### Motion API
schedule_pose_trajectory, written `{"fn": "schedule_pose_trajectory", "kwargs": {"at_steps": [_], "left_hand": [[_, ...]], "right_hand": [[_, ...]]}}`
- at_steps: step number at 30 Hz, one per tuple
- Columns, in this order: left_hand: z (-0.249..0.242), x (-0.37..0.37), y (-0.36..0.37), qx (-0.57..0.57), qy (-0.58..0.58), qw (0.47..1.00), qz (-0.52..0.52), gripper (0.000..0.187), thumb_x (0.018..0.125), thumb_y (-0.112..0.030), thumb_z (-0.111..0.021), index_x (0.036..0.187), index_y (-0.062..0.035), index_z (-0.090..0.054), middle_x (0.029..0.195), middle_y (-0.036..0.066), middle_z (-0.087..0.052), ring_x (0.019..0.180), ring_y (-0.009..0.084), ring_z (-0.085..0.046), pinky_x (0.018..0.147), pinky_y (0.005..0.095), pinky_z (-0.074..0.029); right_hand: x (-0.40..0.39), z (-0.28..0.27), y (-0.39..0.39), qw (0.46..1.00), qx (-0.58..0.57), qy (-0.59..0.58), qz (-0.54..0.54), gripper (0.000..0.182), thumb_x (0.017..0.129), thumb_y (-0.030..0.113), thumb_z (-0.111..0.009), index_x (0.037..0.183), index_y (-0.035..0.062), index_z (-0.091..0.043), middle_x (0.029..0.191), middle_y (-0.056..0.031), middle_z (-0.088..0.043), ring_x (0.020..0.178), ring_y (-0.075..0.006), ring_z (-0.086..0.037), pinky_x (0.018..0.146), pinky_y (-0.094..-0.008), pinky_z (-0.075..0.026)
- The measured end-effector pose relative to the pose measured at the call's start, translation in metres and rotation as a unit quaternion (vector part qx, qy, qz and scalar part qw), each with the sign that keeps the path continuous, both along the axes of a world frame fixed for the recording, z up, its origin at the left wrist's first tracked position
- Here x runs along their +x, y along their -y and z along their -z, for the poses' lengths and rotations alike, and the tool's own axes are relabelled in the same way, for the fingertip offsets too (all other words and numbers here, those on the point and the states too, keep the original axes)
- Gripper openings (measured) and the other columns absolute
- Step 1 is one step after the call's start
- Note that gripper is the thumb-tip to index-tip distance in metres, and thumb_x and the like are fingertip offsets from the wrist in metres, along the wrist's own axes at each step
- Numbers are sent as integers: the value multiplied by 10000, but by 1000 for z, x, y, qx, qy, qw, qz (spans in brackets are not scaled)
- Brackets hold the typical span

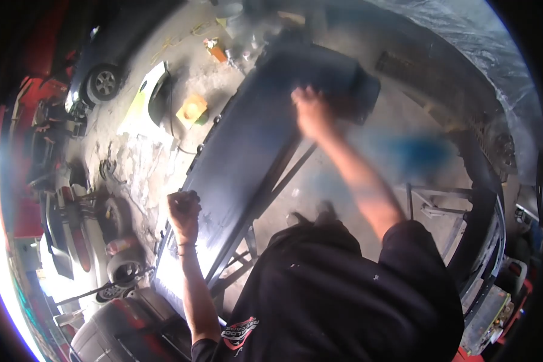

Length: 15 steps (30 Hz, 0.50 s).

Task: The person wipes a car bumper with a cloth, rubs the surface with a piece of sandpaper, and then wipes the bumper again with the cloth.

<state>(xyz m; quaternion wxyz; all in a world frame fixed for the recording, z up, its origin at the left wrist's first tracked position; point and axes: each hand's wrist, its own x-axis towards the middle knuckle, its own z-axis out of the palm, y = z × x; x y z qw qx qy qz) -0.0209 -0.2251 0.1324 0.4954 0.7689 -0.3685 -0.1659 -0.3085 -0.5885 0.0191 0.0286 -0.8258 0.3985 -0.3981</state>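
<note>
A long dark panel (238,145) lies on a metal stand (238,265), running from lower left to upper middle. My right hand (312,111) is over the upper part of the panel, near its right edge, its fingers bent and blurred; whatever it holds, if anything, cannot be made out. Over the panel's left edge, lower down, my left hand (184,211) is closed around something dark that I cannot make out. A thin band circles the left wrist.
A pale curved panel (148,105) and a yellow object (192,110) lie on the floor at the left. Beyond them is a car wheel (104,82). Loose wheels (125,269) are at the lower left. Another metal stand (437,192) is at the right.
</note>
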Motion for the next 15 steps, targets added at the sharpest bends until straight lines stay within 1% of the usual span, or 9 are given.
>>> {"fn": "schedule_pose_trajectory", "kwargs": {"at_steps": [1, 3, 5, 6, 8, 10, 11, 13, 15], "left_hand": [[-7, -3, 14, -11, 42, 997, 70, 227, 1018, 27, -750, 1152, -52, -584, 996, 77, -751, 841, 106, -696, 729, 268, -579], [-6, -11, 47, -47, 72, 982, 167, 280, 997, 79, -717, 1222, -41, -602, 1079, 91, -774, 899, 132, -715, 806, 277, -593], [-16, -33, 90, -54, 145, 967, 203, 283, 980, 88, -710, 1220, -32, -618, 1123, 109, -798, 979, 157, -758, 857, 302, -612], [-23, -47, 108, 6, 106, 976, 190, 322, 957, 93, -720, 1237, -36, -626, 1094, 114, -812, 964, 156, -776, 856, 315, -627], [-31, -62, 134, -5, 142, 963, 228, 318, 899, 57, -748, 1193, -53, -699, 1051, 119, -805, 897, 245, -801, 816, 355, -649], [-20, -57, 149, -33, 256, 934, 246, 228, 915, -6, -757, 1133, -68, -737, 1015, 124, -788, 877, 292, -794, 789, 388, -648], [-25, -58, 148, -11, 236, 940, 246, 214, 914, -18, -760, 1122, -70, -742, 1006, 128, -781, 876, 307, -790, 790, 405, -644], [-33, -56, 145, 8, 202, 947, 248, 174, 916, -42, -754, 1088, -66, -737, 978, 142, -769, 870, 348, -780, 799, 448, -635], [-25, -52, 143, 1, 201, 950, 241, 150, 931, -62, -738, 1081, -67, -727, 977, 151, -769, 869, 372, -774, 799, 468, -629]], "right_hand": [[18, -28, -40, 994, 101, 20, -41, 250, 987, 0, -569, 1179, 57, -718, 1144, -188, -715, 1097, -448, -662, 1099, -584, -490], [78, 3, -128, 987, -6, 29, -157, 303, 861, 25, -606, 1132, 80, -731, 1113, -175, -709, 1169, -400, -656, 1183, -582, -419], [111, 10, -226, 944, 54, -4, -324, 303, 900, 128, -632, 1162, 80, -776, 1184, -160, -744, 1269, -372, -662, 1180, -565, -439], [122, 23, -253, 913, 90, 0, -399, 318, 919, 172, -640, 1180, 75, -793, 1210, -168, -758, 1313, -370, -661, 1165, -556, -461], [107, 14, -238, 883, 187, -1, -431, 283, 928, 151, -625, 1149, 85, -790, 1196, -172, -760, 1259, -358, -676, 1140, -531, -473], [75, -33, -164, 953, 33, -62, -296, 261, 962, 135, -587, 1132, 98, -780, 1221, -150, -765, 1198, -354, -681, 1082, -505, -486], [55, -62, -119, 957, 80, -61, -271, 261, 973, 68, -562, 1144, 71, -759, 1208, -157, -761, 1162, -382, -675, 1040, -510, -481], [26, -37, -48, 984, 31, -35, -172, 260, 951, -24, -557, 1149, 27, -718, 1163, -182, -727, 1134, -415, -657, 1021, -525, -470], [35, -23, -50, 995, 39, -36, -86, 299, 935, -56, -559, 1187, 22, -700, 1178, -188, -718, 1133, -424, -655, 1039, -532, -463]]}}
